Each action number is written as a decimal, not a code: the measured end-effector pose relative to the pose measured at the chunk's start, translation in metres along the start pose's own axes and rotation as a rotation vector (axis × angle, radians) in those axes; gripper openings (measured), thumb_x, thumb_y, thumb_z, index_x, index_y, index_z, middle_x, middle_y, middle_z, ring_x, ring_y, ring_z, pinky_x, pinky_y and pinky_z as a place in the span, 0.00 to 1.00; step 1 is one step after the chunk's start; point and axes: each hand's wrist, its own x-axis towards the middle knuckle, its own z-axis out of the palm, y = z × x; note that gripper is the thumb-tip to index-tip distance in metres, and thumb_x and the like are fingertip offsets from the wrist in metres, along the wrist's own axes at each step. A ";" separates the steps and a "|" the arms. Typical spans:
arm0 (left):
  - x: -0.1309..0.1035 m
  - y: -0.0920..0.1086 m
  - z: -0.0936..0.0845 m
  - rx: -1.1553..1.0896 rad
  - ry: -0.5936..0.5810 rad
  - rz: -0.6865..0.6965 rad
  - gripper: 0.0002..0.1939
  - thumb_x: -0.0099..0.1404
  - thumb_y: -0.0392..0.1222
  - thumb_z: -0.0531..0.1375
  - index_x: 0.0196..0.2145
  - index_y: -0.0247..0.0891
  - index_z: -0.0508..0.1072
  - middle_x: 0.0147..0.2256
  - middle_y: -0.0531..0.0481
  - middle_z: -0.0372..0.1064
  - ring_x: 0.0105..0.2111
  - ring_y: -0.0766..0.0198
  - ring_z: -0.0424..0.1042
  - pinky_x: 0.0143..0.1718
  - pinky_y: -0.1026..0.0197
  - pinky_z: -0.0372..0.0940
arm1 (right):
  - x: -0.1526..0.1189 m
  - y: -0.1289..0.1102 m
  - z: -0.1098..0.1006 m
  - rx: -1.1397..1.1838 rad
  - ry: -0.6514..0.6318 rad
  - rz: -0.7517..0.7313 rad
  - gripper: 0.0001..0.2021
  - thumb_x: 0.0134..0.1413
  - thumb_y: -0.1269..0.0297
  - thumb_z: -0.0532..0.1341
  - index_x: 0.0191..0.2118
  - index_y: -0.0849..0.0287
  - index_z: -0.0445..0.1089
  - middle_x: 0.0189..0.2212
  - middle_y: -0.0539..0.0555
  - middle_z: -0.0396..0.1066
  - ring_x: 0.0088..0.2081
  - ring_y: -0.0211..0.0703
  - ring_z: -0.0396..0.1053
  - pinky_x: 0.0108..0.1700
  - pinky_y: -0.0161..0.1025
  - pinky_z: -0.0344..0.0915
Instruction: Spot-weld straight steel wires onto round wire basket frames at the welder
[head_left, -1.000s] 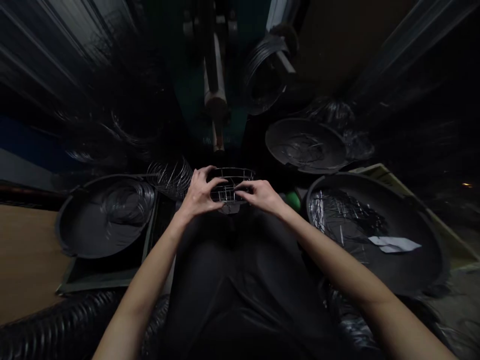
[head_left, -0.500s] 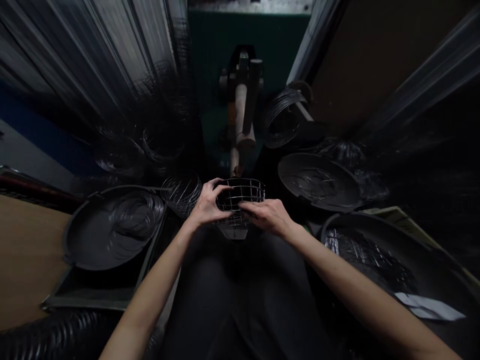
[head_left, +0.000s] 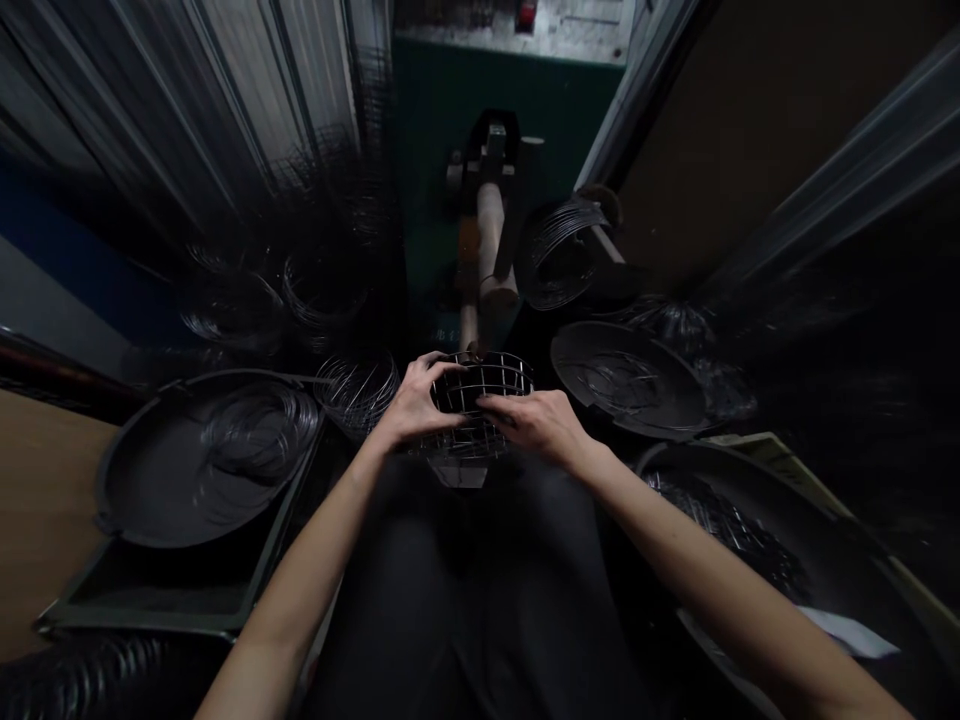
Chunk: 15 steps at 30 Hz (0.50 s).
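A round wire basket [head_left: 491, 375] of thin metal rods is between my hands, just below the machine's electrode arms [head_left: 493, 245]. My left hand [head_left: 420, 400] grips its left side, thumb and fingers curved round the wires. On the near right side my right hand [head_left: 536, 425] has its fingers pressed together at the wires; whether a loose piece of wire sits in them is too dark to make out. Beneath the basket shows a small grey plate [head_left: 459, 473].
Left stands a dark round tray [head_left: 150, 480] with wire rings [head_left: 262, 430], beside a bundle of rings [head_left: 356, 390]. Two trays on the right, one farther [head_left: 675, 415] and one nearer [head_left: 847, 560], hold wire pieces. A wire coil [head_left: 562, 245] hangs by the green machine [head_left: 570, 110].
The view has shifted slightly, bringing more of the machine's top into sight. The basket looks slightly turned or tilted between my hands, which keep nearly the same hold.
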 end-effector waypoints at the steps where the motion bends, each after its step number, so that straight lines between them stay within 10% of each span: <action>1: 0.004 -0.001 -0.001 -0.003 0.000 -0.004 0.35 0.44 0.46 0.71 0.51 0.44 0.69 0.56 0.43 0.56 0.59 0.47 0.57 0.61 0.44 0.57 | 0.004 0.002 -0.001 0.004 -0.012 0.011 0.12 0.62 0.61 0.57 0.48 0.49 0.73 0.39 0.48 0.76 0.32 0.41 0.74 0.26 0.33 0.56; 15: 0.027 -0.007 -0.010 0.002 -0.032 -0.022 0.33 0.42 0.47 0.71 0.47 0.42 0.70 0.52 0.44 0.61 0.55 0.50 0.62 0.59 0.46 0.59 | 0.000 0.002 0.011 0.010 0.171 0.210 0.09 0.64 0.60 0.58 0.44 0.53 0.73 0.42 0.50 0.74 0.34 0.38 0.71 0.27 0.33 0.56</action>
